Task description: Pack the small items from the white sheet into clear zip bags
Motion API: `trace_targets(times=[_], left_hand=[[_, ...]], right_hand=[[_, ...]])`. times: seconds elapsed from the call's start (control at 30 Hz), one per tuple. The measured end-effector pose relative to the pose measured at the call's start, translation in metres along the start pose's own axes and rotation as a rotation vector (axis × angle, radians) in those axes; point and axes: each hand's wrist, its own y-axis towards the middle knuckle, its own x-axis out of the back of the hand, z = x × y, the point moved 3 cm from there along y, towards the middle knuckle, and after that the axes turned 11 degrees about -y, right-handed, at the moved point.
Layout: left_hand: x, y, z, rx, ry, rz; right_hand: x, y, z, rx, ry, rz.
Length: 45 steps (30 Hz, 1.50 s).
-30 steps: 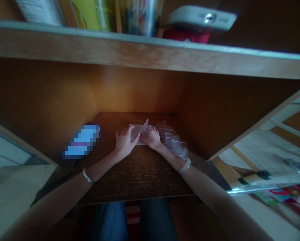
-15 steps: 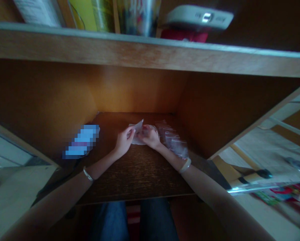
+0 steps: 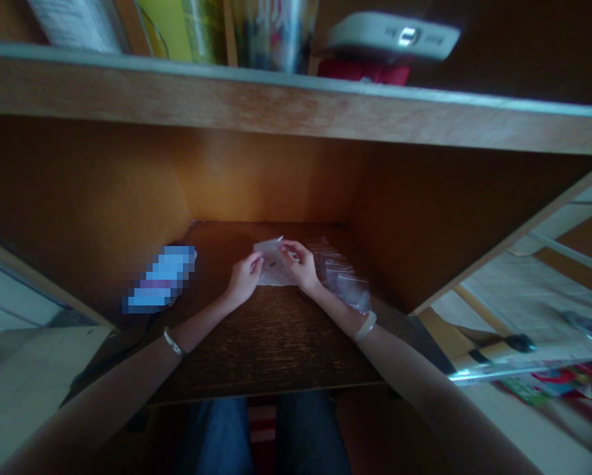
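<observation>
A clear plastic bag lies on the dark wooden desktop, near the middle of the compartment, its upper edge lifted. Small dark specks show on or in it, too small to make out. The left hand pinches its left edge between thumb and fingers; the right hand pinches it near the upper right corner. The hands are apart, with the bag between them.

Just beyond the right hand, a row of overlapping clear bags runs along the desktop, partly behind the forearm. A silver bangle circles the left wrist, a pale band the right. Well to the left lies a pixelated blue object. Overhead, a shelf bears a white device above something red.
</observation>
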Motion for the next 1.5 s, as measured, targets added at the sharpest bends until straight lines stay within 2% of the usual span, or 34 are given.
trace_targets(times=[0.17, 0.37, 0.63, 0.93, 1.17, 1.33, 1.5], left_hand=[[-0.001, 0.000, -0.002, -0.007, -0.003, 0.014], [-0.003, 0.000, -0.002, 0.000, -0.014, 0.045], [-0.006, -0.001, 0.000, 0.001, -0.006, 0.045], [-0.005, -0.001, -0.002, -0.023, 0.006, 0.060], [-0.005, -0.001, -0.003, -0.007, 0.022, 0.065], [-0.005, -0.001, -0.002, -0.019, 0.038, 0.077], [-0.006, -0.001, 0.000, -0.040, 0.050, 0.082]], right_hand=[[0.004, -0.002, 0.007, 0.006, 0.006, -0.086], [0.002, -0.002, 0.009, 0.064, 0.062, -0.093], [0.006, -0.003, 0.009, 0.143, 0.000, -0.195], [0.008, -0.006, 0.013, 0.189, 0.042, -0.209], [0.007, -0.007, 0.015, 0.171, 0.068, -0.204], [0.005, -0.006, 0.014, 0.153, 0.004, -0.146], [0.005, -0.004, 0.009, 0.147, -0.027, -0.179]])
